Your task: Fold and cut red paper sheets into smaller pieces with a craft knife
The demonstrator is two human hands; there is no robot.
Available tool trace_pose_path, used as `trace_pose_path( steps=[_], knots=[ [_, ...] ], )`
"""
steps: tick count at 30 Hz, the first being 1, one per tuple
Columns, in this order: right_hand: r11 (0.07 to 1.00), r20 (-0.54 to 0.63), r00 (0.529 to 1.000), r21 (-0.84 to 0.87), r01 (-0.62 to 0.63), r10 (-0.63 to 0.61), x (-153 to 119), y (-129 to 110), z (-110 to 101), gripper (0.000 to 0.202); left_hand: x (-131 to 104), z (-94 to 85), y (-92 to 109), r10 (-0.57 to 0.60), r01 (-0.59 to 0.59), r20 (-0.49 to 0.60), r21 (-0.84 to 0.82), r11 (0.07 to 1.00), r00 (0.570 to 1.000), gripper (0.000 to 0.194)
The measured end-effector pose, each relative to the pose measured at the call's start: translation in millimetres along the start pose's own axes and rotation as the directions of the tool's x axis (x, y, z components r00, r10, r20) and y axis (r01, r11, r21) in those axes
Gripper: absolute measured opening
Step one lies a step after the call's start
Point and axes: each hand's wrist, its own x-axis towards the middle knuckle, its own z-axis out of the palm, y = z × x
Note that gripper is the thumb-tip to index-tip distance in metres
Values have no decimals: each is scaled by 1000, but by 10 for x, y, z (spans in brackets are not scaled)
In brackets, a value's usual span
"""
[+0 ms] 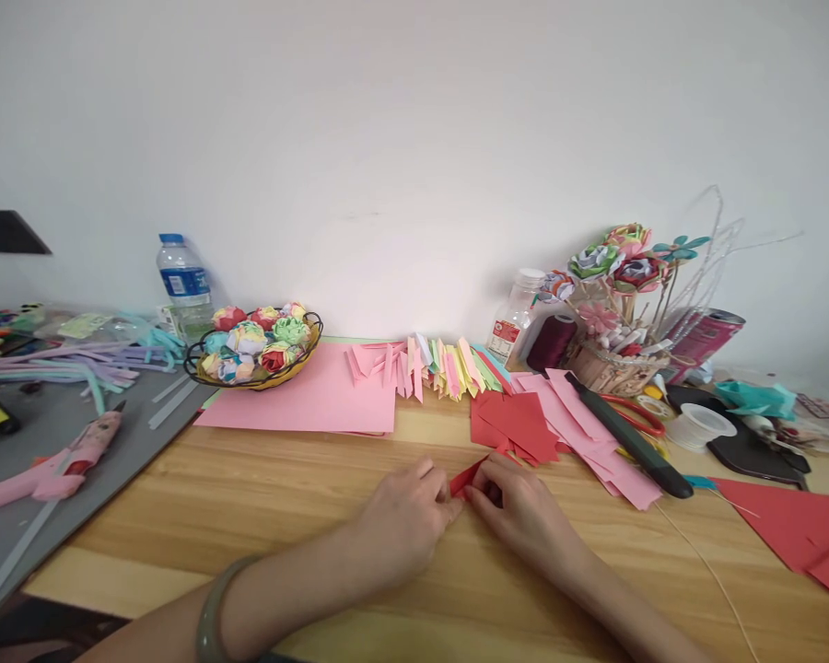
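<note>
A small red paper piece [467, 478] is pinched between both hands on the wooden table [249, 516], approx. at the centre front edge, just below the stack of red paper squares [515, 424]. Left hand [404, 520] is closed on the paper's left side w/ fingertips pressed down; right hand [521, 506] is closed on its right side, thumb and forefinger nipping the edge. Most of the piece is hidden by the fingers, so the fold line itself can't be made out.

Judged from this: a crease is being formed. For a clean result, edges should be lined up first, the paper held flat vs. the table, then pressure run along the fold from the middle outward. Light grip is advised, since thin paper tears or skews easily.

Further out: pink paper strips [587, 433] and a black-handled tool [625, 433] lie to the right; a large pink sheet [310, 396], folded coloured strips [442, 368] and a wire basket of paper roses [255, 350] sit behind.
</note>
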Motion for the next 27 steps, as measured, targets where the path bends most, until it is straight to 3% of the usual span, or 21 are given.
trace_pose_path(
  steps=[13,17,22,27],
  knots=[
    [999,-24,999,-1,41,-41,-31,8,24,13,2,-32,15,-33,34,29,-29,999,999,22],
    [991,-52,990,37,130,-128,-58,31,-10,10,-3,-54,13,-40,40,44,2,999,998,23],
    [915,97,919,-103,390,-381,-167,106,-134,27,3,-56,4,-44,42,42,42,998,998,26],
    [880,199,894,-187,437,-402,-236,79,-214,29,10,-27,-6,-53,52,9,85,995,999,25]
  ],
)
